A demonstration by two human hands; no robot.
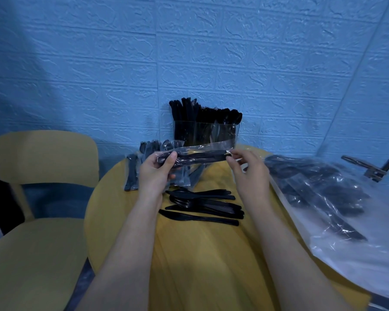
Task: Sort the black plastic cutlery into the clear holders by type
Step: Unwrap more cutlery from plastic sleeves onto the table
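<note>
Head view: both hands hold one clear packet (195, 156) of black cutlery up above the yellow surface (189, 254). The packet's long axis runs left to right, nearly level, its right end a little higher. The left hand (155, 173) grips the left end, thumb across the front and fingers curled behind. The right hand (248, 170) pinches the right end at the wrapper's edge between thumb and fingertips. The packet spans the gap between the two hands, in front of the holder (206, 133).

The holder stands upright at the far edge of the surface, against the blue wall (189, 52). It is clear and holds black cutlery standing on end; which type sits in which compartment cannot be told exactly.

Below the hands, loose cutlery (202, 206) lies flat on the surface, long axes left to right, with knife tips and fork tines pointing left. Just behind the left hand lie more wrapped packets (144, 167), roughly end-on toward the wall. At the right, a large clear bag (323, 191) of black cutlery lies on the surface, well apart from the hands. A yellow chair (41, 176) stands at the left.
</note>
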